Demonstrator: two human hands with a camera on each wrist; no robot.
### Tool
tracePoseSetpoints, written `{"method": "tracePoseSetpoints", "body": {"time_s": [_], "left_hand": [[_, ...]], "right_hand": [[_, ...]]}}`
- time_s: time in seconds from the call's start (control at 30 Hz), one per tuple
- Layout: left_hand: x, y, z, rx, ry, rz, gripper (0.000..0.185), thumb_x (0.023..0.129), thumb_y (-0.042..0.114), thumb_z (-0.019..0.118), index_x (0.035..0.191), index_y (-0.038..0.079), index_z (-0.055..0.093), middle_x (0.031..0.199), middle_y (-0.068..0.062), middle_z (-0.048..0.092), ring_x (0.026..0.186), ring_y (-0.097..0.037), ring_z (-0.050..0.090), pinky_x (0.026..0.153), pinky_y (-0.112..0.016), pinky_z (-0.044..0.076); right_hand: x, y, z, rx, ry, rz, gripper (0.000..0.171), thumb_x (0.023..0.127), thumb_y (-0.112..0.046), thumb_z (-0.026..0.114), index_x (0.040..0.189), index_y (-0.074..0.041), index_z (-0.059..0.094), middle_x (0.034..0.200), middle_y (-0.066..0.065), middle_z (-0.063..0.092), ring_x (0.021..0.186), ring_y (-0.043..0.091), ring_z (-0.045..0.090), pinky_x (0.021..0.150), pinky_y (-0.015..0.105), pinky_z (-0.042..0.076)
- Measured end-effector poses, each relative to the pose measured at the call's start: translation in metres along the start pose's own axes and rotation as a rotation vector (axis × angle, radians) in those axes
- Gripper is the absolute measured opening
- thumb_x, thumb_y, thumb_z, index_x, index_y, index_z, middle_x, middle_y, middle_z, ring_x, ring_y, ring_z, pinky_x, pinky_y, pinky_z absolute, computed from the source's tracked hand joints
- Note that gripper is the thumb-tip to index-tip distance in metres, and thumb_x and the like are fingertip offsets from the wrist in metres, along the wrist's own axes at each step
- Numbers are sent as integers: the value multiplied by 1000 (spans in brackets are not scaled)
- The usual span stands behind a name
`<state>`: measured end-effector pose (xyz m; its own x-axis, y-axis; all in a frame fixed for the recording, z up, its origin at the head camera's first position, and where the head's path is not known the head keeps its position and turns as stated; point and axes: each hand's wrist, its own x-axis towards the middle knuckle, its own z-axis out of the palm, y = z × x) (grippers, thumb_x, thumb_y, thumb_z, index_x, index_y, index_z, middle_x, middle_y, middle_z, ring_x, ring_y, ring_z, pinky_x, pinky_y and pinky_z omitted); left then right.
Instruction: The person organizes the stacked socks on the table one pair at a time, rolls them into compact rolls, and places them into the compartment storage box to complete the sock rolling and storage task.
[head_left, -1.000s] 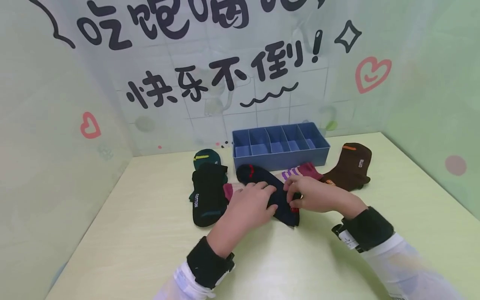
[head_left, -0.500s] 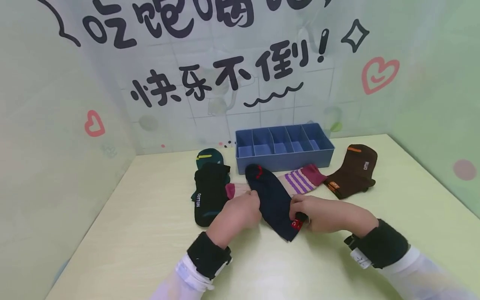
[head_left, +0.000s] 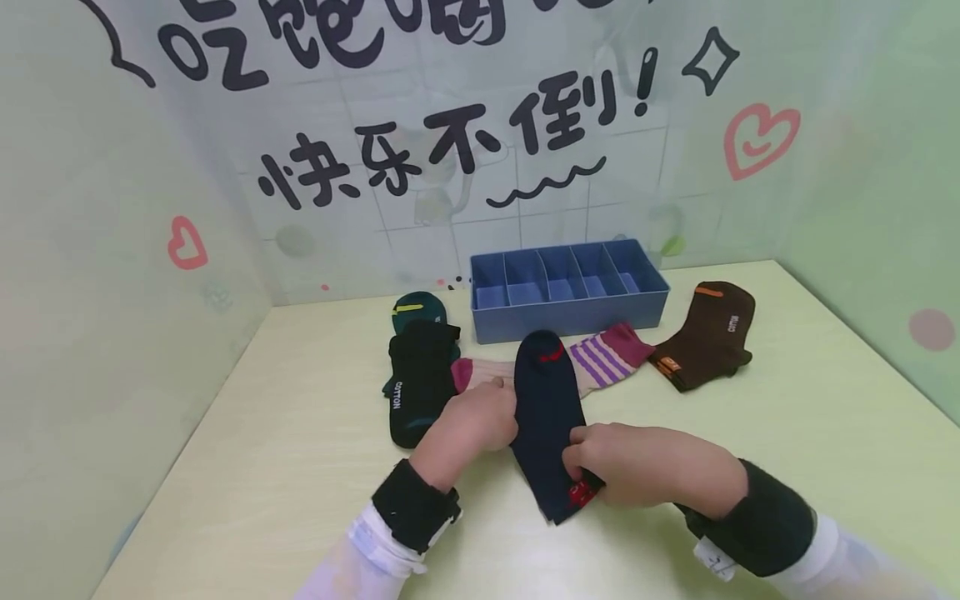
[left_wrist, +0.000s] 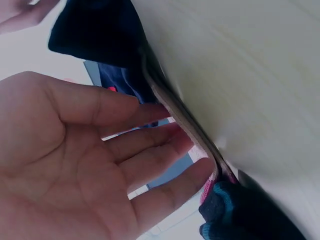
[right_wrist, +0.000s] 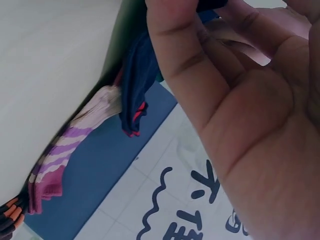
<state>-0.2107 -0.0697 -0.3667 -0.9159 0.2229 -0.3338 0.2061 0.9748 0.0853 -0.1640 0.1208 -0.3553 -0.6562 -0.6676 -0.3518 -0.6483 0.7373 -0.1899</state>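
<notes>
A navy sock (head_left: pixel 546 408) with red marks lies toe away from me, over the middle of a pink sock with purple stripes (head_left: pixel 606 357). At its cuff my right hand (head_left: pixel 648 462) pinches the fabric between thumb and fingers; those fingertips are mostly hidden in the right wrist view. My left hand (head_left: pixel 480 421) is at the navy sock's left edge. In the left wrist view its fingers (left_wrist: pixel 172 192) are loosely extended, with the tips against the pale part of the pink sock. A black sock (head_left: pixel 422 379) lies just left of that hand.
A blue box (head_left: pixel 570 323) with several compartments stands at the back of the table, behind the socks. A dark green sock (head_left: pixel 418 308) lies partly under the black one. A brown sock (head_left: pixel 708 342) lies at the right, beside the pink sock's cuff. Printed curtains surround the table.
The navy sock has been drawn toward me and turned from slanting to nearly straight, its cuff end held by my right hand. My left hand has moved off it to its left edge.
</notes>
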Motion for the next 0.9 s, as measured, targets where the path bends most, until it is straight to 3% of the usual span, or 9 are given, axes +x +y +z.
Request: {"method": "tracePoseSetpoints", "body": {"time_s": [0.13, 0.27, 0.43, 0.53, 0.6, 0.7, 0.8, 0.9], "left_hand": [[3, -1, 2, 50, 22, -2, 48, 94, 26, 59, 140, 13, 54, 154, -5, 43, 116, -21, 54, 68, -37, 53], [5, -3, 4, 69, 29, -7, 49, 93, 28, 59, 140, 14, 54, 154, -3, 43, 117, -21, 51, 70, -39, 54], [0, 0, 2, 13, -5, -5, 58, 95, 29, 57, 148, 12, 43, 159, -8, 34, 138, -27, 40, 97, -49, 50], [-14, 9, -5, 18, 55, 3, 59, 94, 30, 58, 147, 9, 42, 157, -11, 35, 142, -30, 34, 108, -51, 42], [-28, 18, -9, 56, 149, 50, 54, 94, 32, 59, 141, 8, 49, 150, -12, 43, 136, -30, 41, 104, -50, 45], [-47, 28, -13, 26, 252, 208, 37, 94, 32, 61, 123, 10, 64, 129, -8, 60, 117, -24, 53, 95, -40, 51], [-61, 34, -12, -122, 203, 379, 19, 93, 26, 64, 105, 14, 73, 107, -1, 67, 97, -15, 58, 84, -29, 53], [-67, 35, -8, -292, 84, 428, 11, 90, 17, 68, 99, 14, 73, 94, 3, 67, 83, -8, 56, 74, -22, 50]], "right_hand": [[-2, -5, 1, -9, -7, -4, 18, 83, -9, 74, 92, -23, 67, 83, -7, 52, 75, 8, 51, 72, 23, 49], [-3, -5, 2, -19, 19, -26, 18, 83, -8, 73, 92, -23, 70, 83, -8, 49, 72, 7, 51, 71, 23, 48], [-3, 0, 5, -70, 124, -119, 16, 81, -8, 75, 86, -23, 75, 77, -10, 48, 65, 5, 47, 66, 21, 46], [-2, 2, 7, -80, 162, -170, 14, 79, -6, 75, 80, -20, 74, 70, -12, 51, 61, 4, 44, 63, 20, 45], [-1, 3, 7, -74, 166, -186, 13, 79, -6, 76, 78, -20, 74, 67, -12, 54, 60, 4, 44, 62, 20, 45], [0, 4, 6, -47, 152, -184, 13, 80, -7, 76, 78, -20, 75, 67, -12, 59, 60, 3, 45, 63, 20, 47], [-1, 6, 5, 0, 125, -177, 12, 81, -8, 76, 79, -20, 75, 65, -13, 59, 59, 3, 45, 63, 20, 45], [-2, 8, 6, 58, 105, -179, 12, 82, -9, 76, 79, -20, 74, 61, -14, 54, 58, 2, 42, 60, 18, 41]]}}
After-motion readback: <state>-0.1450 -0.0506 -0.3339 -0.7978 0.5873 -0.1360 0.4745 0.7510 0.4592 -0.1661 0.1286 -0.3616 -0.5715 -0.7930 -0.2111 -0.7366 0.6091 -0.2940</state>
